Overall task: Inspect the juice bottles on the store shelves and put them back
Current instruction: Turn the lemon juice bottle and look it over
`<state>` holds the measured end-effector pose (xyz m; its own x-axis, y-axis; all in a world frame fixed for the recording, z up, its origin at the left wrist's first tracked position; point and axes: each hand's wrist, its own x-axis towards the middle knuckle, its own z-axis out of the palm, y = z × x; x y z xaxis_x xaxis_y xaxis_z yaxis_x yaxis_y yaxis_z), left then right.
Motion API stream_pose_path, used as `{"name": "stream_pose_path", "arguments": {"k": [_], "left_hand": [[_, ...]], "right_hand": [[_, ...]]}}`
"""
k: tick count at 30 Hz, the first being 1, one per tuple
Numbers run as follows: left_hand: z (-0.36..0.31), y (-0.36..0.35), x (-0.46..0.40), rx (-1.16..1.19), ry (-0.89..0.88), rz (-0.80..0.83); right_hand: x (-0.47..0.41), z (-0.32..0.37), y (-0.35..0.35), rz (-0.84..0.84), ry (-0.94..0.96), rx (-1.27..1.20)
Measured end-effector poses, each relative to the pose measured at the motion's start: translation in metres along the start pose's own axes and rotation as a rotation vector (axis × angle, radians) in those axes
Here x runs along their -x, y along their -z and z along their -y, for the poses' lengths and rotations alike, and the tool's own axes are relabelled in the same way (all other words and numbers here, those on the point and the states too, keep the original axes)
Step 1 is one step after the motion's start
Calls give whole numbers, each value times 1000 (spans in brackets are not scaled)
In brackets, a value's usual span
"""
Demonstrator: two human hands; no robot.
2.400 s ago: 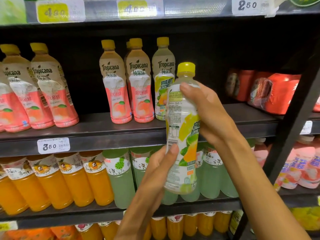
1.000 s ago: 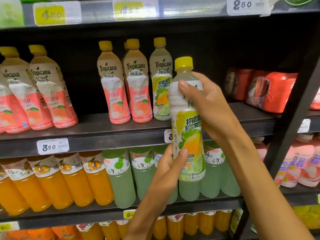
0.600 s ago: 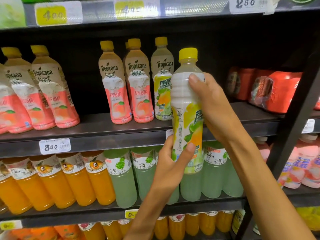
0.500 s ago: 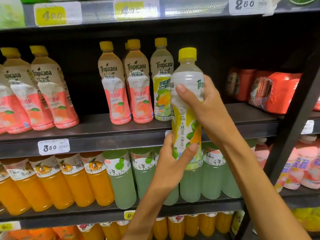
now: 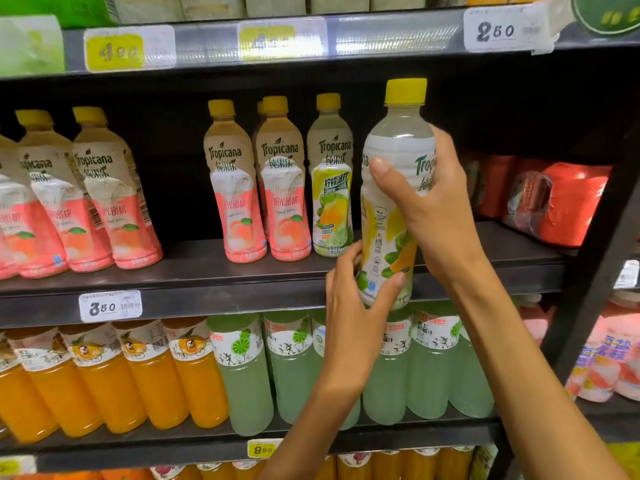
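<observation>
1. Your right hand [image 5: 438, 216] wraps the upper body of the lemon bottle [image 5: 394, 209], thumb across the white front just under the shoulder, fingers curled round the far side over the Tropicana lettering.
2. Your left hand [image 5: 356, 306] cups the bottle's base from below and the left, thumb pressed across the lower label, fingertips curled round the near side.
3. The bottle stands upright in the air, held in front of the edge of the middle shelf [image 5: 207, 292]; its base hangs below the shelf lip and its yellow cap [image 5: 405, 91] reaches into the dark gap under the top shelf [image 5: 391, 36].
4. Just left of it, a matching lemon bottle on the shelf [image 5: 331, 181] stands upright at the front, apart from the held one by a narrow gap.
5. Left again stand two peach bottles [image 5: 258, 181] side by side, with another partly hidden behind them.
6. A further group of peach bottles [image 5: 86, 192] leans at the far left of the same shelf, well apart from the centre group.
7. Red packs [image 5: 561, 202] sit at the right end of the middle shelf, behind your right wrist.
8. The shelf below carries orange juice bottles [image 5: 131, 375] on the left and pale green lime bottles [image 5: 249, 372] on the right; your left forearm crosses in front of the green ones.
9. A price tag [image 5: 110, 306] reading 3.50 sits on the middle shelf edge.
</observation>
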<state>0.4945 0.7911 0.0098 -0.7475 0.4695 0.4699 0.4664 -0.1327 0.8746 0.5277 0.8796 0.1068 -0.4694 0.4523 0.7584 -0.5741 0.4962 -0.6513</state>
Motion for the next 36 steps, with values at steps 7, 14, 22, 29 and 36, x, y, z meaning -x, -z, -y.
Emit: {"name": "stream_pose_path", "arguments": {"k": [7,14,22,29,36], "left_hand": [[-10,-12,-26,-69,-116,-78],[-7,-25,-42,-65,-100,-60],[-1,-30,-58,-137,-50,-38],[3,-24,-70,-175,-32,-57],[7,-24,-74,-243,-64,-89]], "right_hand": [[-18,-1,5,-36,173,97],[-30,-17,15,-74,138,102],[-48,-43,16,-115,10,44],[-61,-58,7,-82,-27,48],[-68,-70,1,-128,-85,43]]}}
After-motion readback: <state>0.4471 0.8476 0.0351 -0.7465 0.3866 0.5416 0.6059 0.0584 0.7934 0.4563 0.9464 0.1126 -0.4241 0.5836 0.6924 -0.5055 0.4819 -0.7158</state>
